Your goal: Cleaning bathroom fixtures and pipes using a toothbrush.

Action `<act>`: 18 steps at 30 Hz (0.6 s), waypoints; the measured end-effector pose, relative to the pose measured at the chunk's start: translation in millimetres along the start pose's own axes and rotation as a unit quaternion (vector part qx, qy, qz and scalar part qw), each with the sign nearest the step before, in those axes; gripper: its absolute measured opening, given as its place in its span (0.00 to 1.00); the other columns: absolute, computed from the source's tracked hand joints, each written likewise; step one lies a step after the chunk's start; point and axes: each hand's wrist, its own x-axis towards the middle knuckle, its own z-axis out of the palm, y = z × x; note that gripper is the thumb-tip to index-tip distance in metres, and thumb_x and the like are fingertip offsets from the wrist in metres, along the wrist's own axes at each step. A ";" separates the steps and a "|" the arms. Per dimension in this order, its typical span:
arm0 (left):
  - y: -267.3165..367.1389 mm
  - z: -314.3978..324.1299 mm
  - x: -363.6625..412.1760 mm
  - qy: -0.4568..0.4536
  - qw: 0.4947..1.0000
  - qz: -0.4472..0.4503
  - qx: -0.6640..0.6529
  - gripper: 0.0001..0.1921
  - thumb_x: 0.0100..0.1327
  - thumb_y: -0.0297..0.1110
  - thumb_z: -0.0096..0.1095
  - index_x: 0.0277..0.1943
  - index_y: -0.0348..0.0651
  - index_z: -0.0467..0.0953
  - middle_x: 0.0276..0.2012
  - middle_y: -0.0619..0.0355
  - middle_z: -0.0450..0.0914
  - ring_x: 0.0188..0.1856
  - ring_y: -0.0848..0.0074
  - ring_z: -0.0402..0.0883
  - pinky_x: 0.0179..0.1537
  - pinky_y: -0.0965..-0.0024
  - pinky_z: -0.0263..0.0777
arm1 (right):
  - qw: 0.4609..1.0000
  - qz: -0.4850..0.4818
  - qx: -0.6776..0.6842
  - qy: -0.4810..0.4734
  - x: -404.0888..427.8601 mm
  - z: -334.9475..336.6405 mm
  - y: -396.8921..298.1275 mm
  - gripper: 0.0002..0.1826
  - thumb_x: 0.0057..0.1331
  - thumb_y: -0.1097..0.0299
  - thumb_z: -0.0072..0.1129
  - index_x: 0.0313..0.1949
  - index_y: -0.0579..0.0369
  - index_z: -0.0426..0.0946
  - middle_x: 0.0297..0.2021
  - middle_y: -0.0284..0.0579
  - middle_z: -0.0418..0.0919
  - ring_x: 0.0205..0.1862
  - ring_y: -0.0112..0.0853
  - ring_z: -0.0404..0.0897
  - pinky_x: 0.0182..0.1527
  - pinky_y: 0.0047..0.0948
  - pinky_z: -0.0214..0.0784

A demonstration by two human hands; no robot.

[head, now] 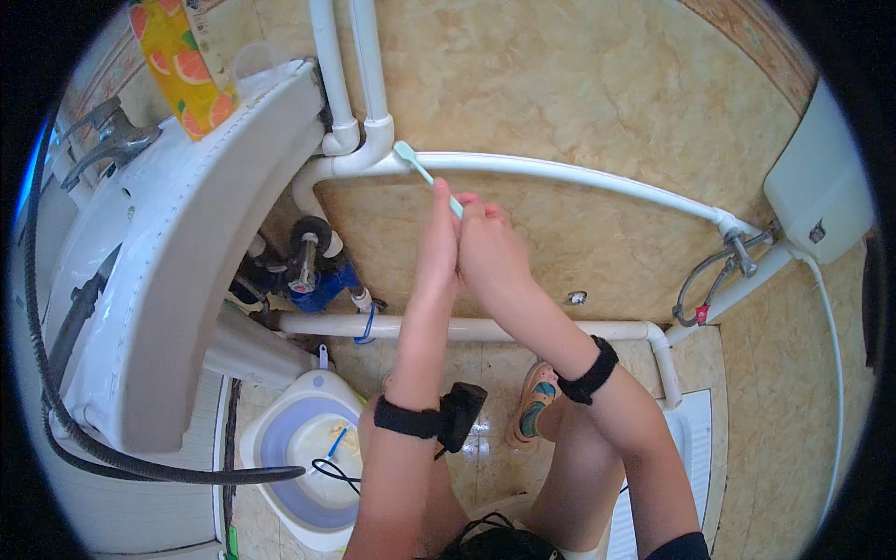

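Note:
My left hand and my right hand are raised close together in front of the tiled wall. Between them a pale green handled tool, perhaps a toothbrush or small brush, slants up to the left. Its small head lies over the view of the white wall pipe. The thumb of my left hand rests along the handle, and its lower end disappears at my right hand's curled fingers. Which hand carries the grip cannot be told fully, though both touch it. Black straps circle both forearms.
At left stands a white washbasin with a metal tap, a fruit-patterned pouch and a black hose. Below is a white and lilac basin. A squat toilet and a cistern are at right.

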 end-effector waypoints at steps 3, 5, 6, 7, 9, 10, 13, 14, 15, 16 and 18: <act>9.6 -5.0 4.7 0.024 0.999 0.007 -0.023 0.24 0.59 0.54 0.33 0.36 0.38 0.65 0.31 0.50 0.73 0.32 0.69 0.73 0.36 0.68 0.68 | 1.000 -0.008 0.015 0.002 4.8 0.1 -7.0 0.12 0.57 0.68 0.38 0.36 0.66 0.60 0.23 0.59 0.72 0.26 0.49 0.73 0.26 0.44 0.64; 14.5 -16.7 5.0 0.005 1.000 0.028 0.012 0.22 0.60 0.52 0.33 0.37 0.39 0.65 0.31 0.50 0.73 0.32 0.69 0.73 0.36 0.67 0.68 | 0.999 0.009 0.023 -0.036 0.3 0.7 -13.7 0.12 0.57 0.68 0.39 0.35 0.67 0.60 0.24 0.59 0.72 0.26 0.48 0.73 0.26 0.44 0.64; 11.5 -12.4 2.8 0.004 1.000 0.024 0.012 0.22 0.60 0.52 0.33 0.37 0.39 0.65 0.31 0.50 0.73 0.32 0.69 0.73 0.36 0.67 0.68 | 0.999 0.016 0.025 -0.039 -3.7 -0.2 -7.7 0.12 0.57 0.68 0.39 0.35 0.67 0.60 0.23 0.60 0.71 0.26 0.49 0.73 0.26 0.43 0.65; 7.0 -6.1 -2.2 0.018 0.999 0.036 0.034 0.23 0.60 0.53 0.32 0.36 0.39 0.66 0.30 0.51 0.74 0.31 0.71 0.73 0.35 0.70 0.67 | 0.998 0.022 0.028 -0.042 -7.3 -0.8 -3.1 0.12 0.57 0.68 0.39 0.34 0.68 0.60 0.23 0.60 0.71 0.26 0.49 0.73 0.26 0.43 0.65; 4.0 -2.9 -8.7 0.036 0.996 0.051 0.061 0.24 0.60 0.54 0.31 0.35 0.39 0.66 0.29 0.51 0.74 0.31 0.74 0.73 0.34 0.72 0.66 | 0.998 0.034 0.016 -0.054 -11.8 -3.5 -3.7 0.12 0.56 0.69 0.40 0.35 0.68 0.60 0.23 0.59 0.72 0.26 0.48 0.73 0.26 0.42 0.65; 5.5 -3.4 -11.1 0.030 0.998 0.035 0.037 0.22 0.60 0.51 0.33 0.35 0.39 0.66 0.31 0.52 0.74 0.30 0.74 0.72 0.33 0.72 0.66 | 0.997 0.044 0.002 -0.065 -12.5 -5.1 -5.1 0.13 0.56 0.69 0.40 0.35 0.68 0.60 0.24 0.58 0.72 0.26 0.48 0.73 0.26 0.42 0.65; 7.4 0.6 -20.1 0.047 0.991 0.040 0.116 0.18 0.61 0.47 0.37 0.35 0.41 0.67 0.30 0.55 0.74 0.27 0.78 0.71 0.29 0.75 0.65 | 0.995 -0.020 0.081 -0.058 -3.3 5.6 11.9 0.15 0.59 0.63 0.35 0.34 0.66 0.64 0.25 0.59 0.73 0.27 0.49 0.74 0.30 0.42 0.66; 7.9 3.0 -21.1 0.067 0.973 0.059 0.214 0.16 0.61 0.46 0.37 0.35 0.41 0.67 0.28 0.58 0.74 0.26 0.81 0.70 0.26 0.78 0.63 | 0.995 -0.020 0.085 -0.056 -3.1 6.0 18.4 0.15 0.59 0.63 0.35 0.34 0.66 0.64 0.25 0.59 0.73 0.27 0.49 0.74 0.30 0.42 0.66; 10.9 -5.3 -21.1 0.073 0.970 0.061 0.222 0.16 0.61 0.46 0.37 0.35 0.41 0.67 0.28 0.58 0.74 0.26 0.81 0.70 0.26 0.78 0.63 | 0.988 -0.016 0.136 -0.076 -6.1 0.9 9.4 0.16 0.59 0.63 0.36 0.35 0.67 0.63 0.26 0.60 0.73 0.27 0.50 0.73 0.30 0.42 0.66; 13.6 -15.5 -19.1 0.066 0.970 0.075 0.224 0.15 0.61 0.45 0.39 0.35 0.42 0.67 0.27 0.60 0.73 0.25 0.83 0.68 0.24 0.80 0.61 | 0.978 -0.013 0.186 -0.096 -8.1 -1.1 3.6 0.17 0.59 0.63 0.37 0.36 0.68 0.63 0.26 0.61 0.72 0.28 0.50 0.73 0.31 0.41 0.65; 18.7 -23.0 -20.8 0.061 0.967 0.088 0.230 0.14 0.60 0.44 0.40 0.34 0.43 0.68 0.25 0.63 0.72 0.23 0.85 0.67 0.22 0.83 0.58 | 0.970 -0.050 0.224 -0.086 -9.1 3.1 9.1 0.16 0.58 0.62 0.41 0.35 0.67 0.65 0.25 0.60 0.71 0.26 0.49 0.72 0.30 0.40 0.64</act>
